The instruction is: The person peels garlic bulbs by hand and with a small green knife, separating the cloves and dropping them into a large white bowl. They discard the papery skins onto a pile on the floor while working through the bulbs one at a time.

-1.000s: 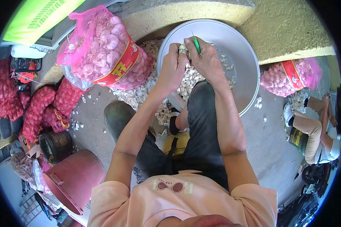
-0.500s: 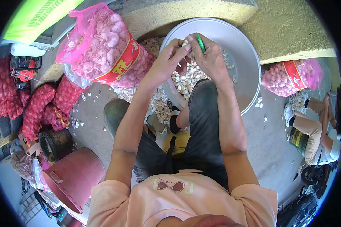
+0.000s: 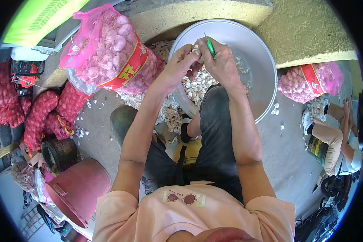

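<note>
Above a large white basin, my left hand is closed around a piece of garlic, mostly hidden by the fingers. My right hand meets it, closed on a small knife with a green handle. The knife's thin blade sticks up past the fingers, pointing away from me. Beneath the hands lie many loose garlic cloves in the near left part of the basin.
A pink mesh sack of garlic stands at left, another garlic sack at right. Papery skins litter the floor by my feet. A red bucket lies lower left. Another person sits at far right.
Both hands have shifted slightly left, still together. The green handle has tilted more upright and moved a little left with my right hand.
</note>
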Available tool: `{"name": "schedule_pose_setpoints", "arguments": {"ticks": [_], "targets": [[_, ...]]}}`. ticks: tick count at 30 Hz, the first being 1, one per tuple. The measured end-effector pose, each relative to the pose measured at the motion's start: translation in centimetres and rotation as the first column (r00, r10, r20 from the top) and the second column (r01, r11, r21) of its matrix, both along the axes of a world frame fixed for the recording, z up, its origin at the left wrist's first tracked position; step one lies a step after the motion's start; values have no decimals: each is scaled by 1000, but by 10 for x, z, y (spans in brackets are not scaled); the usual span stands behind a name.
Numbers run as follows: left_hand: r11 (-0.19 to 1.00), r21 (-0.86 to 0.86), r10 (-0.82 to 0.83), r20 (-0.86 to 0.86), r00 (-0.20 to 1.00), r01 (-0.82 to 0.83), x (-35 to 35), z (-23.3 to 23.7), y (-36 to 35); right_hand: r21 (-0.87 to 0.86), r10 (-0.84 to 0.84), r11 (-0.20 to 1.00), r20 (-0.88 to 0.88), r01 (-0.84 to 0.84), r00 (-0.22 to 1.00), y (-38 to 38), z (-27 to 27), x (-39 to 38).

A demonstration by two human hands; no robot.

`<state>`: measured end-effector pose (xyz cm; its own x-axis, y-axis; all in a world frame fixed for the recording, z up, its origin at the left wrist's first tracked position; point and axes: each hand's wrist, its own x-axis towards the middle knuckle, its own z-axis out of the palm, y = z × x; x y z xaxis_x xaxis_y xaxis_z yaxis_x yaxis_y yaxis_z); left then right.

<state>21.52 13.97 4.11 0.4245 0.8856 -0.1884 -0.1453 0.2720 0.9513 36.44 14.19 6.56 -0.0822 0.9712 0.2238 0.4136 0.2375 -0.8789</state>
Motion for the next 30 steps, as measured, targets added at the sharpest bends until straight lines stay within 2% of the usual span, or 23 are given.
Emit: {"name": "schedule_pose_setpoints", "arguments": {"ticks": [2,5,7,11,13,14,15,16,17,18,19,21,22,23,27,30], "targets": [[1000,16,24,15,1000,-24,3,-3,-1,-40,0,999,-17,0,1000,0,1,-1],[997,53,49,-19,999,-48,8,-5,-1,36,-53,998,22,52,998,1,1,-1],[992,116,70,-116,991,-56,10,-7,-2,32,-51,998,87,48,995,0,2,-1],[995,78,64,-124,990,-55,10,3,-9,68,-64,996,169,53,984,6,-11,3],[997,-20,-79,-134,988,77,5,10,-22,42,-174,983,-82,178,981,12,-13,10],[997,-20,-79,-136,988,77,5,9,-20,-78,-111,990,107,120,988,6,-14,11],[998,-14,-57,-32,998,57,5,4,-22,-88,-110,989,106,120,988,3,-9,9],[999,-6,-33,74,997,33,4,1,-22,-117,-134,984,-1,133,991,2,-2,7],[1000,-4,-31,71,997,31,4,-1,-20,-141,-159,980,-110,143,981,3,5,5],[1000,14,26,138,990,-28,3,-3,-18,-309,-170,947,-256,87,952,3,9,8],[996,28,79,205,975,-87,2,-5,-14,-304,-168,949,-260,84,951,4,9,9],[996,35,76,195,978,-84,-5,-5,-9,-436,-222,896,-278,84,934,5,7,10],[988,32,139,210,968,-148,-5,-6,-8,-436,-224,896,-276,86,935,5,8,11],[977,26,201,224,954,-212,-5,-6,-8,-401,-175,914,-258,59,950,3,8,11],[979,17,196,193,961,-202,-1,-4,-6,-298,-28,954,-221,-41,975,-1,9,10],[970,3,232,295,927,-244,0,-16,-5,-262,19,963,-149,-58,989,2,-5,10]]}}
